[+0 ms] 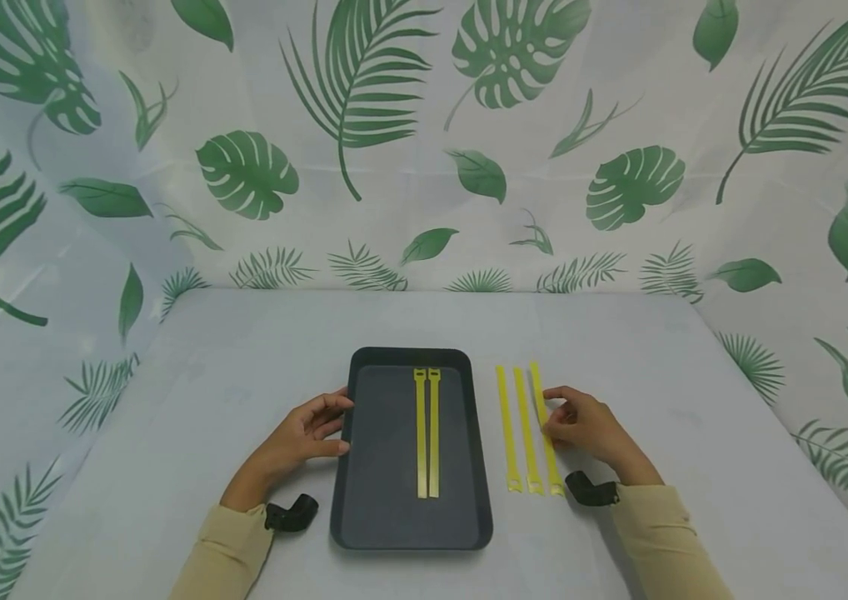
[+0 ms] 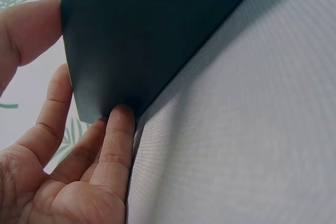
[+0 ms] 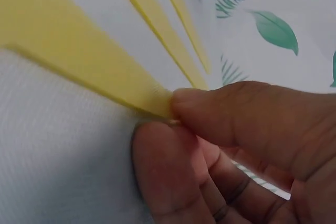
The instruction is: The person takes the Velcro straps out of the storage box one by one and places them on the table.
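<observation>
A dark grey tray [image 1: 382, 458] lies in front of me, with two yellow hook-and-loop cable ties [image 1: 421, 442] side by side in it, slotted heads at the far end. My left hand [image 1: 300, 433] touches the tray's left side; in the left wrist view its fairly straight fingers [image 2: 119, 150] rest against the outer wall [image 2: 121, 40]. Three more yellow ties lie right of the tray, heads toward me. My right hand [image 1: 585, 425] pinches the rightmost tie [image 1: 539, 392] between thumb and index finger, plain in the right wrist view, where that tie [image 3: 89, 51] runs up from the fingertips.
The left loose tie [image 1: 506, 425] and middle loose tie [image 1: 525, 425] lie between the tray and my right hand. A black wrist camera [image 1: 292, 512] sits at my left cuff, another wrist camera [image 1: 591, 489] at my right. Leaf-patterned cloth [image 1: 409, 183] hangs behind the white table [image 1: 259, 350].
</observation>
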Motion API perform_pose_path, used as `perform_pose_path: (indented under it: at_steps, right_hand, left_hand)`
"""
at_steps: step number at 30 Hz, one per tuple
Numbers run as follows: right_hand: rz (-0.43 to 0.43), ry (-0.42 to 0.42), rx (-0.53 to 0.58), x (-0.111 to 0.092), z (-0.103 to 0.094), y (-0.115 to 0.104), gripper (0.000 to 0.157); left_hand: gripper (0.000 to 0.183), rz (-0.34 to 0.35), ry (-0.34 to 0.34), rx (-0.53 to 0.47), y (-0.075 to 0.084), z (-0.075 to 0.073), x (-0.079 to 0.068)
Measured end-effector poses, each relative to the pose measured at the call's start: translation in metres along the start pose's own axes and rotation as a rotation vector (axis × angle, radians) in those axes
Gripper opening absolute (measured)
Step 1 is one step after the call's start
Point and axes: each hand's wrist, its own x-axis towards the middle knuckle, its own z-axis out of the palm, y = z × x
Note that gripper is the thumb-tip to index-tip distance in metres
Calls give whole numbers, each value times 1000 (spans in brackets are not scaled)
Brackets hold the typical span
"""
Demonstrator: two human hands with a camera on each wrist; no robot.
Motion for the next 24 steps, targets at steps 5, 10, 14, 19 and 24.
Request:
perform_pose_path:
  at_steps: [5,10,14,19,24]
  right_hand:
    - [9,20,-52,0,0,0,62]
    - [19,21,-59,0,0,-1,65]
    - [14,26,-57,-1,0,-4,62]
    - [-46,41,-64,-1,1,-8,54]
    - [-102,58,-66,0,2,-15,44]
  left_hand:
    - [70,-10,0,-13,0,0,0]
    - [69,-5,-4,-10,-1,-1,1]
    - [69,-8,-1,-7,-1,-1,1]
    - [68,-6,-5,-3,0,-1,0]
    - [68,-3,-13,-3,0,-1,0]
